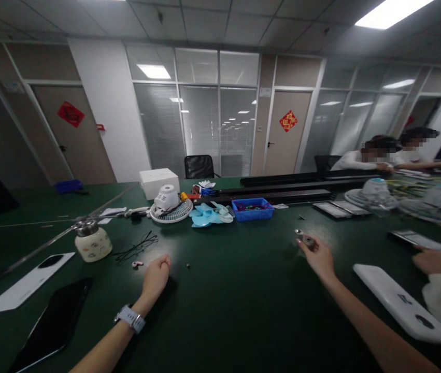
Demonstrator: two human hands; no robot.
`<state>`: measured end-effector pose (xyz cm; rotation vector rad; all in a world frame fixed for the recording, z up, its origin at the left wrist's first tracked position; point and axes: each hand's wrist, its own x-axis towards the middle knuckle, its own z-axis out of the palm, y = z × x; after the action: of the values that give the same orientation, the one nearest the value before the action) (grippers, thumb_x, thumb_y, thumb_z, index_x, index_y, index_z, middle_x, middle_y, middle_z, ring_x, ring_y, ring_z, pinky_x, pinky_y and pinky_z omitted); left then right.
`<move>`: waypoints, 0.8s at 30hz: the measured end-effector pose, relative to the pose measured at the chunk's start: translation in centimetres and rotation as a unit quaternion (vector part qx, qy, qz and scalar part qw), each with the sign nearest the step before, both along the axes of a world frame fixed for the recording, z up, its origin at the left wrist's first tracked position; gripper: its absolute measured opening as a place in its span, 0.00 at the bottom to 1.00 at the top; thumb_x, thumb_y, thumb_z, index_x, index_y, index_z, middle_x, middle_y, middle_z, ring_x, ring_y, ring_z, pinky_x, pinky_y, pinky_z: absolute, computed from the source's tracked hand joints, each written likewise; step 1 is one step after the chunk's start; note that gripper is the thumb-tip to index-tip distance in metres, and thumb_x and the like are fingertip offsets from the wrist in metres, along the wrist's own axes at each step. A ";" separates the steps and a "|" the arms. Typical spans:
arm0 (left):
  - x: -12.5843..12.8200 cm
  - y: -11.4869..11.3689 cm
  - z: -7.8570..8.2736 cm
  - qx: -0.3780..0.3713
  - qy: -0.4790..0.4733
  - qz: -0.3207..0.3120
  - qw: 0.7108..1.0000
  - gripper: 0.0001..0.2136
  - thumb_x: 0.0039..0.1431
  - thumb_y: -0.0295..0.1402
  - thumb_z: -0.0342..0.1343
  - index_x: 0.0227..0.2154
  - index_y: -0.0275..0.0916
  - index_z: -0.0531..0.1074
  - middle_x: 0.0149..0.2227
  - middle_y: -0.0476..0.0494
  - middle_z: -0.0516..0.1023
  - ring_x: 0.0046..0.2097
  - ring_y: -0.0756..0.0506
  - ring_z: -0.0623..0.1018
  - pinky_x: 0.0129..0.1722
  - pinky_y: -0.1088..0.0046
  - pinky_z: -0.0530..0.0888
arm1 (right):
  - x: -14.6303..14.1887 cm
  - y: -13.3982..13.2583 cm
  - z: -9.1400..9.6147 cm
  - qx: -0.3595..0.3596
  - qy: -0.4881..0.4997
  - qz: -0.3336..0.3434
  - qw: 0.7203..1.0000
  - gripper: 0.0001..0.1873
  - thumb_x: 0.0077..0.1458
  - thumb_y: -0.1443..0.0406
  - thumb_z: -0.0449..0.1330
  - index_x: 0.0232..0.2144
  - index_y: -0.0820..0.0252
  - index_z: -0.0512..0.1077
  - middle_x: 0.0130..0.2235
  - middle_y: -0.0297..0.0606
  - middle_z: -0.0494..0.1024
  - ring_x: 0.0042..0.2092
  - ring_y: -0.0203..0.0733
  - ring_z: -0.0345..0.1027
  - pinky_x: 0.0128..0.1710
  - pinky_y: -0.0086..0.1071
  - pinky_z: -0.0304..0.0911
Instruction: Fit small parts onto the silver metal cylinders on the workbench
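Note:
My left hand point(157, 274) rests on the green table as a closed fist. The insides of its fingers are turned away, so whatever they may hold is hidden. A tiny round metal piece point(188, 266) lies to its right, and a pink earbud point(137, 264) is at its left. Off to the right, my right hand point(319, 257) is closed, pinching a small round metal part point(308, 240) just above the tabletop. A shiny end shows beyond the fingertips; its exact kind is too small to make out.
Ahead stand a white fan housing point(168, 204), light-blue fan blades point(209, 214) and a blue tray point(253, 209) of small parts. Glasses point(138, 246), a cream jar point(93, 242) and a dark tablet point(53, 324) lie left. A co-worker's hand point(436, 263) is near a white casing point(402, 300).

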<state>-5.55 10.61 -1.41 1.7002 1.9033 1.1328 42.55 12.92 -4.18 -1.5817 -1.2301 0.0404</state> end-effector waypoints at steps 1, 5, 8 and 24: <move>0.1 -0.1 0.1 -0.003 0.010 0.004 1.000 0.07 0.44 0.29 0.41 0.16 0.41 0.60 0.15 0.51 0.63 0.23 0.47 0.66 0.25 0.74 0.57 | 0.2 0.1 0.0 -0.015 0.013 -0.002 1.000 0.26 0.45 0.48 0.57 0.39 0.62 0.70 0.36 0.44 0.75 0.38 0.47 0.70 0.39 0.42 0.65; 0.3 -0.2 0.4 -0.008 0.026 0.018 0.999 0.08 0.45 0.28 0.41 0.16 0.41 0.61 0.15 0.51 0.63 0.23 0.47 0.66 0.25 0.75 0.57 | -2.1 -1.7 1.4 0.000 0.015 -0.093 0.996 0.32 0.39 0.50 0.62 0.42 0.66 0.66 0.43 0.53 0.70 0.47 0.57 0.63 0.46 0.51 0.59; 0.3 -0.1 0.3 -0.008 0.014 0.028 0.999 0.08 0.44 0.28 0.41 0.15 0.41 0.60 0.15 0.52 0.62 0.23 0.48 0.66 0.24 0.75 0.57 | -8.0 -4.0 3.8 0.104 -0.085 -0.104 0.985 0.33 0.43 0.53 0.62 0.48 0.66 0.63 0.53 0.57 0.62 0.57 0.61 0.52 0.53 0.54 0.49; -0.6 0.4 -1.1 0.022 -0.011 0.006 1.000 0.08 0.45 0.31 0.40 0.16 0.41 0.61 0.15 0.52 0.61 0.22 0.47 0.65 0.24 0.74 0.58 | -27.8 -1.6 3.1 -0.134 -0.123 0.401 0.898 0.10 0.48 0.54 0.63 0.33 0.47 0.79 0.36 0.34 0.74 0.37 0.38 0.67 0.37 0.32 0.61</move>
<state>-6.12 11.03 -2.51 1.6940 1.8908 1.2008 14.77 11.34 -1.10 -1.2162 -2.0856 0.5737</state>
